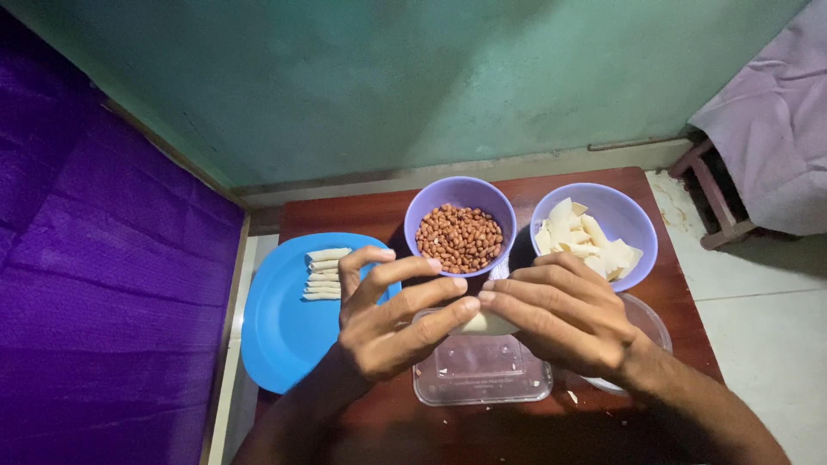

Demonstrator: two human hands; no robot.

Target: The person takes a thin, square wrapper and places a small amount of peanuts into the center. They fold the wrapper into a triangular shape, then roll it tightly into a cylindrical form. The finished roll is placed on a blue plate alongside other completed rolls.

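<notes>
Both hands' fingers (448, 312) pinch wrapper (488, 325)

- On the table (362, 215), the plate (284, 336) lies at the left, with rolled pieces (324, 274) in a row on its far part.
- The bowl of peanuts (460, 226) stands right of the plate; the bowl of wrappers (594, 234) stands right of that.
- The clear tray (481, 372) lies nearer, before both bowls.
- Both hands, left hand (388, 323) and right hand (564, 314), meet above the tray, a roll (484, 324) between them.
</notes>
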